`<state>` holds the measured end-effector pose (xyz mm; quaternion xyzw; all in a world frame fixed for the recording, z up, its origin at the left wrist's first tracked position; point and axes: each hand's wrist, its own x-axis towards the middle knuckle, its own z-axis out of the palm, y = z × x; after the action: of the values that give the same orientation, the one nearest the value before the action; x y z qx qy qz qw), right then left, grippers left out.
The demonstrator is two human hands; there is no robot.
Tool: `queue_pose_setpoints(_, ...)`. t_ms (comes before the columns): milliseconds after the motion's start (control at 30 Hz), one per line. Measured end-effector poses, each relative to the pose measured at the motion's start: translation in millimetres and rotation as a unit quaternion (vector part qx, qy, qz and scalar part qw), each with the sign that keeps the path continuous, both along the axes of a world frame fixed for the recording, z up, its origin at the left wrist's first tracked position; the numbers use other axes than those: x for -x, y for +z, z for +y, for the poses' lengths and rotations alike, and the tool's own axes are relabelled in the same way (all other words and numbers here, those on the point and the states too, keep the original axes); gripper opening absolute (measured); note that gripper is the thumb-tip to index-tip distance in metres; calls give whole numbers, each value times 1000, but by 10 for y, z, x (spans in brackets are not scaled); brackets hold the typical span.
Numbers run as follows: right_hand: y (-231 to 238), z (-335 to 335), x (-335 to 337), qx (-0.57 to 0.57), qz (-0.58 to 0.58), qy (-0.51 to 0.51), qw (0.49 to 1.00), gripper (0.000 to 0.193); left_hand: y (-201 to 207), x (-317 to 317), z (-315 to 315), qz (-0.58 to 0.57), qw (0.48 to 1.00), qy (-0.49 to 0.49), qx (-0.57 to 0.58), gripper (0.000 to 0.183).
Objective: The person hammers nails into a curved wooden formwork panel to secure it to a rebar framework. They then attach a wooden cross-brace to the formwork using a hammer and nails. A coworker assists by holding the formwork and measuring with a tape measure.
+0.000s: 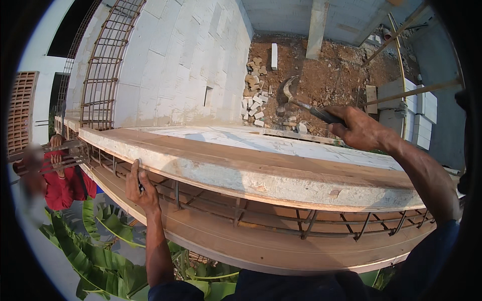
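My right hand point(365, 129) is wrapped round the dark grip of a claw hammer point(307, 106), raised above the far side of a long wooden formwork board point(251, 181). The hammer's head points away to the left and touches nothing. Against the board's pale, rough near edge, toward its left end, rests my left hand point(142, 190). Its thumb and fingers close round something small and dark that I cannot make out. Below that edge, a steel rebar cage point(321, 234) runs along the trough between this board and a lower, nearer board point(281, 253).
At the left, another person in a red shirt point(64, 188) has hands on thin bars. An upright rebar cage point(103, 75) stands beside a white block wall point(170, 65). Far below lie rubble point(256, 105) and stacked white blocks point(424, 115). Large green leaves point(95, 256) spread beneath me.
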<state>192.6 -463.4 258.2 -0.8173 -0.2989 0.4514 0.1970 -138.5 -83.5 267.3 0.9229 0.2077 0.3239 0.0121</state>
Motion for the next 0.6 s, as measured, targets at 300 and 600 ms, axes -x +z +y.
queue_pose_setpoints(300, -952, 2252, 379, -24, 118, 65, 991, 42, -163, 134, 1196, 41, 987, -129, -86, 33)
queue_pose_setpoints(600, -1353, 2518, 636, 2, 154, 64, 986, 49, -216, 280, 1142, 33, 993, -98, -59, 38)
